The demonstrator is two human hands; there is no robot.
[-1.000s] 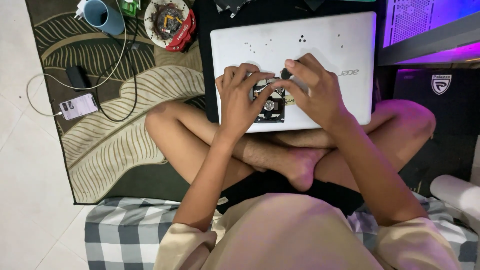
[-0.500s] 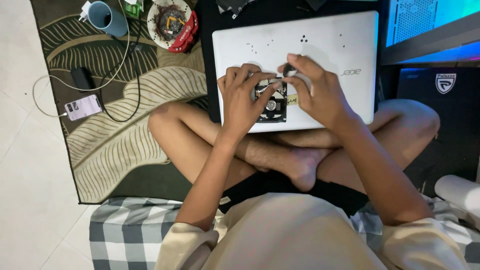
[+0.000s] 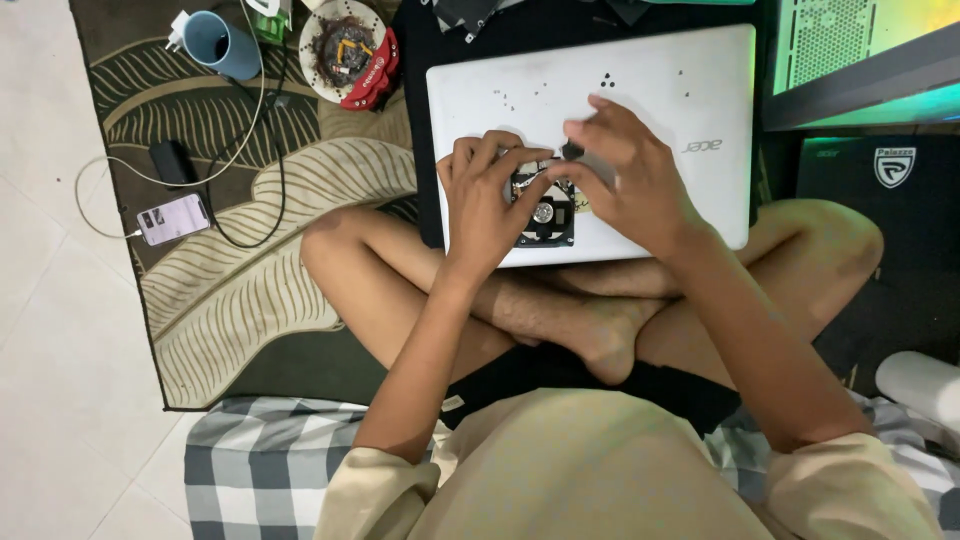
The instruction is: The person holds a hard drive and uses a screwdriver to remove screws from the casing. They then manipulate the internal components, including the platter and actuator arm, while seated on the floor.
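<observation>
L hand (image 3: pixel 487 200) gripping opened hard drive (image 3: pixel 545 212) on white laptop (image 3: pixel 650 90), R hand (image 3: pixel 625 175) pinching small dark part (image 3: pixel 572 152) (blurred)

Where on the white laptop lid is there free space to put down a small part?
Free: the laptop lid right of the right hand. Crowded: the lid's middle, where both hands, the left hand too, cover the opened hard drive, and tiny screws upper left.

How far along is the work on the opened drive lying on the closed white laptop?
Done: the hard drive is open, its platter bare, and small screws lie loose on the white laptop. In hand: the left hand steadies the drive while the right hand works a dark-handled tool at its top edge. Left: the platter and inner parts are not yet out.
</observation>
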